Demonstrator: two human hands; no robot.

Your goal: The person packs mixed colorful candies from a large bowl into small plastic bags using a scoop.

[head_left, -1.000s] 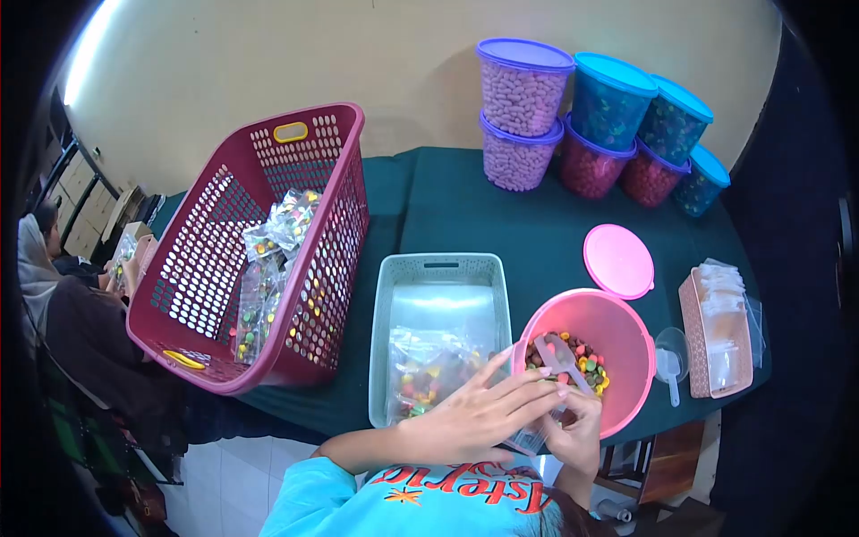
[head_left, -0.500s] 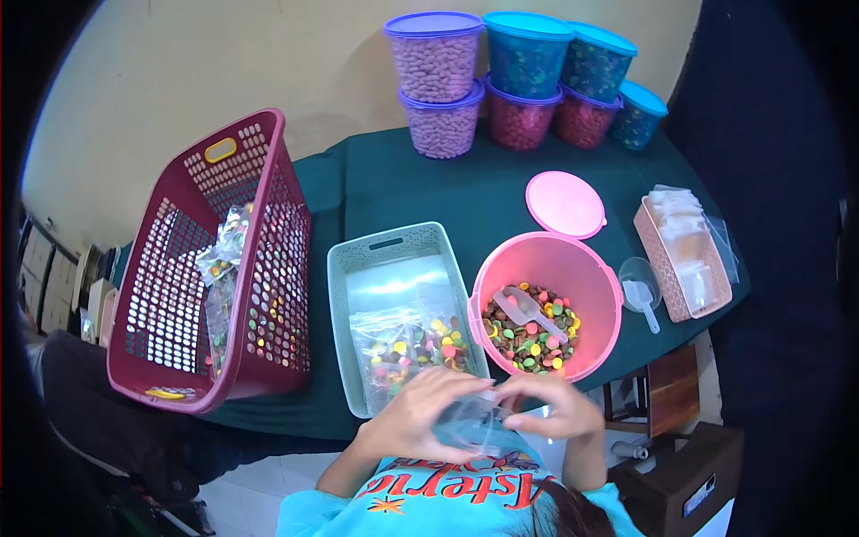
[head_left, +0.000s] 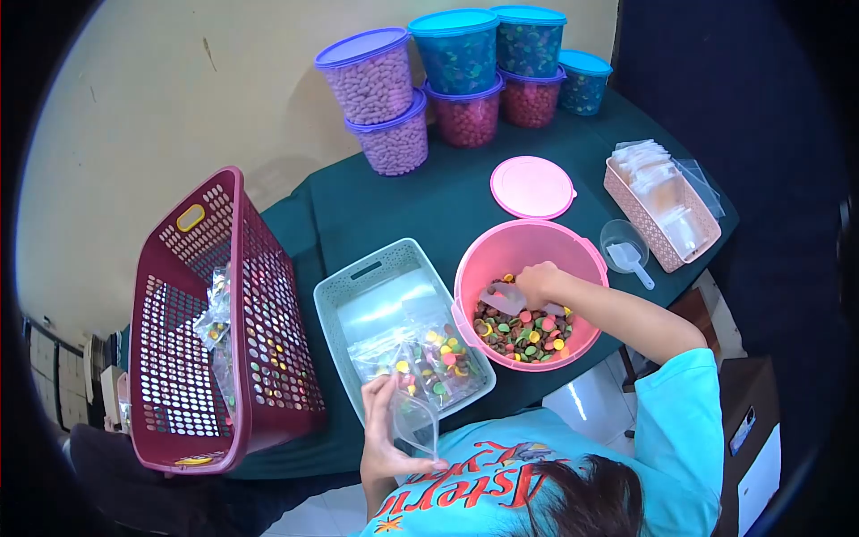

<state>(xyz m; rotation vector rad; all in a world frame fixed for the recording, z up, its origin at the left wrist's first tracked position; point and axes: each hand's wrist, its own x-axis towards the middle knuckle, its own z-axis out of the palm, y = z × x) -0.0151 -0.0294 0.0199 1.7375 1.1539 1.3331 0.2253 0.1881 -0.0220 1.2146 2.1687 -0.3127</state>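
My left hand [head_left: 385, 434] holds a clear plastic bag [head_left: 415, 424] by its edge, with the bag's mouth spread. Beneath and beyond it, filled bags of colourful candy [head_left: 429, 358] lie in a pale green tray [head_left: 324, 309]. My right hand [head_left: 539, 285] is inside the pink tub [head_left: 592, 259], its fingers closed at the clear scoop [head_left: 504, 299]. Around the scoop are brown, green, yellow and pink candies [head_left: 528, 333]. The hand partly covers the scoop's handle.
A maroon basket [head_left: 240, 313] with filled bags stands at left. Stacked lidded tubs [head_left: 461, 63] line the back. A pink lid [head_left: 533, 187] lies behind the pink tub. At right are a small scoop [head_left: 630, 256] in a clear cup and a pink basket [head_left: 658, 224] of empty bags.
My right hand has left the clear bag and reached into the pink tub, onto the scoop. My left hand still holds the bag, and the view has shifted.
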